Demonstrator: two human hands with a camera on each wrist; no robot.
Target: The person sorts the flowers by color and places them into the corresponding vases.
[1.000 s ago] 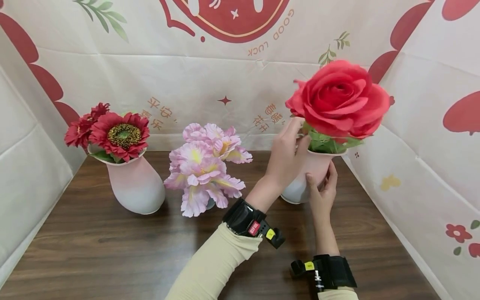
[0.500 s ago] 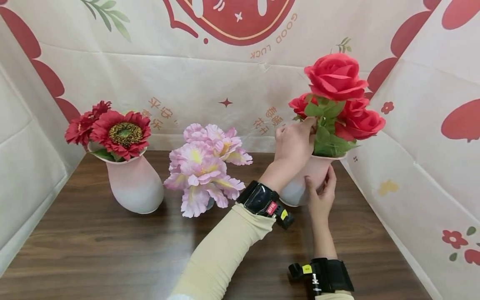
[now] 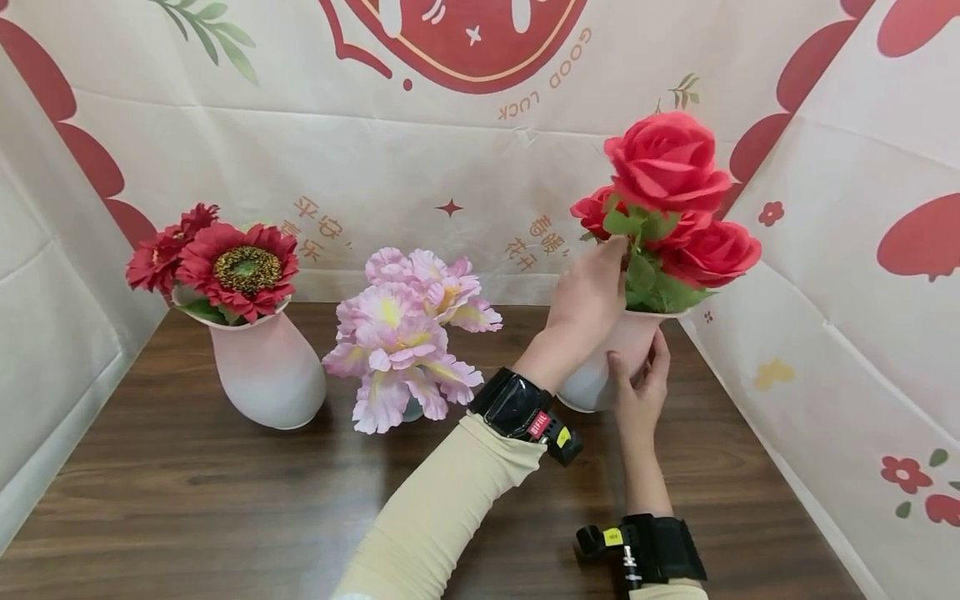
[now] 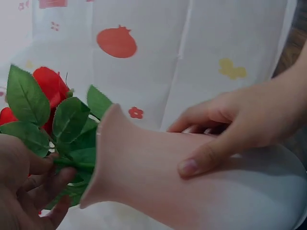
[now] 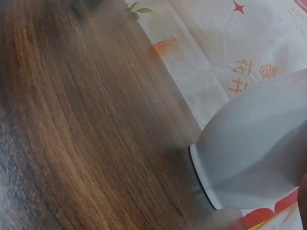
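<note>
On the right of the head view stands a pink-and-white vase [image 3: 633, 337] filled with red roses [image 3: 667, 162] and green leaves. My left hand [image 3: 588, 292] pinches a green stem [image 4: 72, 163] just above the vase's mouth, as the left wrist view shows. Lower down, my right hand [image 3: 643, 387] grips the vase's body, thumb on the near side and fingers around the far side. The right wrist view shows the vase's white lower part [image 5: 254, 143], its base at the tabletop. Stem ends inside the vase are hidden.
A second pink-and-white vase [image 3: 266, 367] with dark red flowers [image 3: 243, 271] stands at the left. Between the vases are pink-purple ruffled flowers [image 3: 405, 329] in a mostly hidden small holder. Printed cloth [image 3: 337, 150] walls the wooden table [image 3: 225, 500] at back and sides.
The rose bunch has tipped upright, showing several blooms and stems instead of one large bloom facing forward. My left hand has gone from spread fingers to pinching a stem. My right hand stays.
</note>
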